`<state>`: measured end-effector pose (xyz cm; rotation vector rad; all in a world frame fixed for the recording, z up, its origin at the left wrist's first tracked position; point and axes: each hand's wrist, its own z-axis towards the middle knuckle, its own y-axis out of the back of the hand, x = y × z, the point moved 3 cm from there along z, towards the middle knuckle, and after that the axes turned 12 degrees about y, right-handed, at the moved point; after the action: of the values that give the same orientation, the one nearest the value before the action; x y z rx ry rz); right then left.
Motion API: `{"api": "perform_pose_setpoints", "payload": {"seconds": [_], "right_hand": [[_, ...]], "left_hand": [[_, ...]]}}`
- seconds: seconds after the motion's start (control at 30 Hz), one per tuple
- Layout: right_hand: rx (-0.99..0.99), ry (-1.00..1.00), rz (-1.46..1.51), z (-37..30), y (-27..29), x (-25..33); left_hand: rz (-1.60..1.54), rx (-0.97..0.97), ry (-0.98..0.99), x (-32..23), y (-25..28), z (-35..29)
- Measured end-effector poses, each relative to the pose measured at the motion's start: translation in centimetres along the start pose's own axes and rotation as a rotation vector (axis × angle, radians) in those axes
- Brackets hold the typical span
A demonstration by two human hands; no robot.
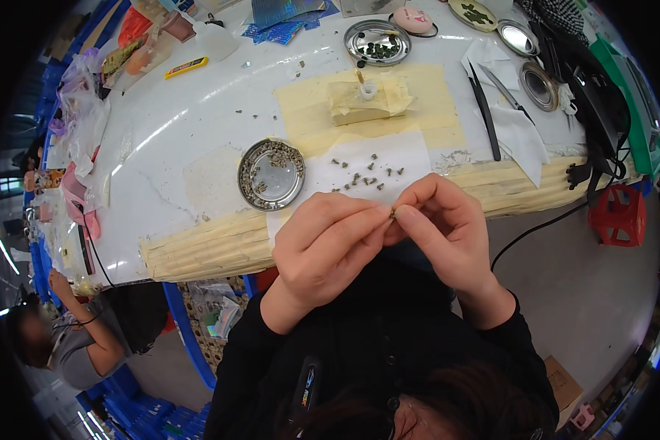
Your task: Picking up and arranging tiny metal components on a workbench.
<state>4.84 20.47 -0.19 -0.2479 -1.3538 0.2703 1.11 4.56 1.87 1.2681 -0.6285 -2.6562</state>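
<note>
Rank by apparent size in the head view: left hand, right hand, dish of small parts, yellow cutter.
1. Left hand and right hand, too alike to rank
2. Dish of small parts
3. Yellow cutter

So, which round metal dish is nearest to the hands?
The dish with small greyish pieces, at the white paper's left; the others lie farther away.

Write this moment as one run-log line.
left grip, right grip: pinching tiny part | on white paper: small loose pieces | nearby: round dish

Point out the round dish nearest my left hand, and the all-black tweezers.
Round dish [276,178]: head view, on its bare bottom.
All-black tweezers [484,110]: head view, about halfway along their length.
</note>
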Motion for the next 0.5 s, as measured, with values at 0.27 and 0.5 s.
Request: {"api": "perform_pose_setpoints", "payload": {"seconds": [0.27,0.5], "right_hand": [[0.044,0.515,-0.729,0.5,-1.4,0.6],[-0.053,0.009,-0.065,0.3,-2.1,-0.4]], "left_hand": [[0.174,-0.026,0.017,0.1,0.4,-0.3],[-0.033,-0.06,0.095,0.6,1.5,-0.7]]}}
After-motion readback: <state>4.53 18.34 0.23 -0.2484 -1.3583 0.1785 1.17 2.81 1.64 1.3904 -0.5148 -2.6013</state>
